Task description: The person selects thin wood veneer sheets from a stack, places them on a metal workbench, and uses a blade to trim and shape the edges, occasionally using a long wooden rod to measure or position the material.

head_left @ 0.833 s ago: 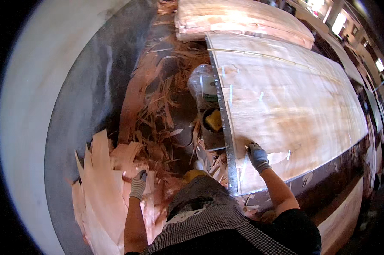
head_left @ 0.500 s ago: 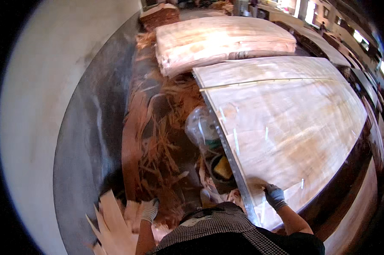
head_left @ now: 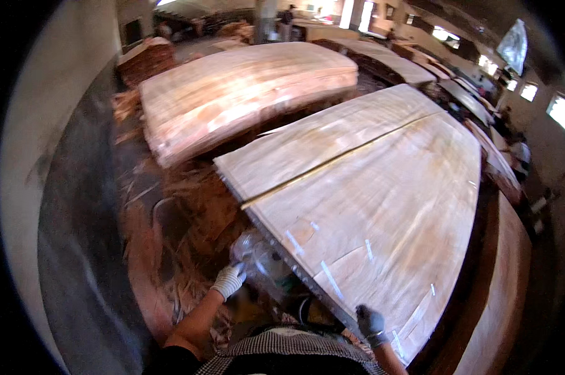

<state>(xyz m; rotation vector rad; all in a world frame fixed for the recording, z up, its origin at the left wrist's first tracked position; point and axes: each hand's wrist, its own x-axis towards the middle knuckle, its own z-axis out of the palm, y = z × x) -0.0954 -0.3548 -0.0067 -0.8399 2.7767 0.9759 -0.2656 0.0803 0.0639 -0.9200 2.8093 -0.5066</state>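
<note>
veneer sheet (head_left: pixel 382 206) on top of its stack, right hand (head_left: pixel 371 325) still gripping its near edge, left hand (head_left: pixel 229 279) up off the floor scraps, now at clear plastic bag (head_left: pixel 257 256), grip unclear, second veneer stack (head_left: pixel 245 94) behind, scraps (head_left: pixel 170 231) on floor, dim workshop

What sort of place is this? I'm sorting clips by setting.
Probably a veneer or plywood workshop. Thin wood sheets lie in a wide stack, a second stack sits behind, and torn veneer scraps litter the floor beside the gloved left hand.
</note>
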